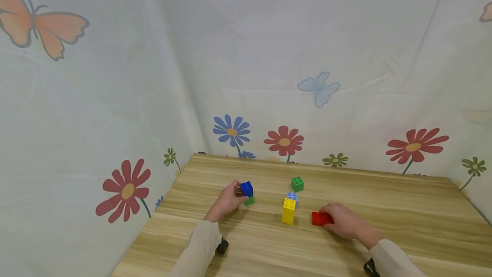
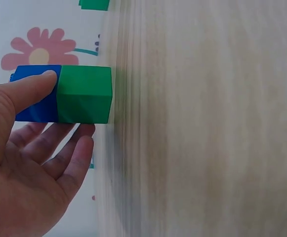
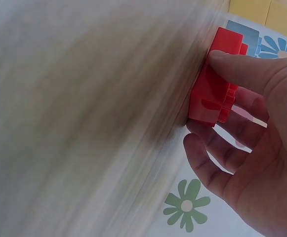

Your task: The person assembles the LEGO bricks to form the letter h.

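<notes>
In the head view my left hand (image 1: 227,200) holds a small stack, a dark blue building brick (image 1: 247,189) on top of a green brick (image 1: 249,201). The left wrist view shows the thumb on the blue brick (image 2: 36,94), with fingers behind the stack and the green brick (image 2: 85,95) at its lower end. My right hand (image 1: 343,220) pinches a flat red brick (image 1: 320,219) at the table surface. Seen from the right wrist, its thumb lies across the side of the red brick (image 3: 213,81), and the studs face the palm.
Between the hands stands a tall yellow block (image 1: 288,212), with a light blue brick (image 1: 293,197) just behind it. Farther back sits a separate green brick (image 1: 297,184). The wooden table (image 1: 361,187) meets a flower-printed curtain (image 1: 246,76) at the back and left.
</notes>
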The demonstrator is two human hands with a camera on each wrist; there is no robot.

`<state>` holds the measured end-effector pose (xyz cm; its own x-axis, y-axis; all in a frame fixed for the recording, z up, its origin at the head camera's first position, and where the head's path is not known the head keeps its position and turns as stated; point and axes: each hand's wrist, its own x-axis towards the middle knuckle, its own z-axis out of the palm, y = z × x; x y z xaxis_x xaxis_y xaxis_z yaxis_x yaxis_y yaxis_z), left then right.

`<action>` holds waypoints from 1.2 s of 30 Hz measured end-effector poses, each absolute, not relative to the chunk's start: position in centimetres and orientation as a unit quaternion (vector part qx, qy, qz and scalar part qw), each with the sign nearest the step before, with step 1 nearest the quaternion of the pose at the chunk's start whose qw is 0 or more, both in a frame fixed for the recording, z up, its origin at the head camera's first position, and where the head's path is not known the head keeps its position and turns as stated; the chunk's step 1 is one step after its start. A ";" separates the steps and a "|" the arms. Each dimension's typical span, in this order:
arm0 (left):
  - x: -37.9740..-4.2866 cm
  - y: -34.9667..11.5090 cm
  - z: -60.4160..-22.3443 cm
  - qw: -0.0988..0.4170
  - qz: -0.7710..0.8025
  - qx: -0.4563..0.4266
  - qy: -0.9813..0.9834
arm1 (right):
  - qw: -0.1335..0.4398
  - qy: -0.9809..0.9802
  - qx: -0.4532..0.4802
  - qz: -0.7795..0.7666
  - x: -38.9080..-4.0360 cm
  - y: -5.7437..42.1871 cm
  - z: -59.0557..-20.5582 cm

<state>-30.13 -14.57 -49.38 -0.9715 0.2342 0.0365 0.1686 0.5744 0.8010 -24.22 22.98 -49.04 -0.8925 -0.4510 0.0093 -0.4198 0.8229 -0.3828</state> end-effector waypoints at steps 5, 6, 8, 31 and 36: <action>-29.5 -14.4 -49.0 0.039 0.439 0.135 0.887 | 0.036 0.951 -0.238 -0.194 -24.1 23.1 -49.0; -29.4 -14.4 -48.9 0.042 0.439 0.138 0.887 | 0.037 0.951 -0.238 -0.195 -24.1 23.1 -49.0; -29.1 -14.2 -48.8 0.047 0.440 0.142 0.885 | 0.039 0.951 -0.234 -0.197 -24.1 23.1 -49.0; -25.9 -11.4 -48.0 0.105 0.419 0.211 0.877 | 0.031 0.944 -0.252 -0.212 -23.7 23.2 -48.4; -25.4 -10.7 -48.2 0.122 0.413 0.216 0.876 | 0.021 0.945 -0.243 -0.219 -23.6 23.3 -48.5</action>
<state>-25.38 -10.73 -48.16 -0.8769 0.4793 -0.0353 0.2781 0.5659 0.7761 -23.61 23.31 -48.53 -0.8809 -0.4685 0.0675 -0.4504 0.7859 -0.4237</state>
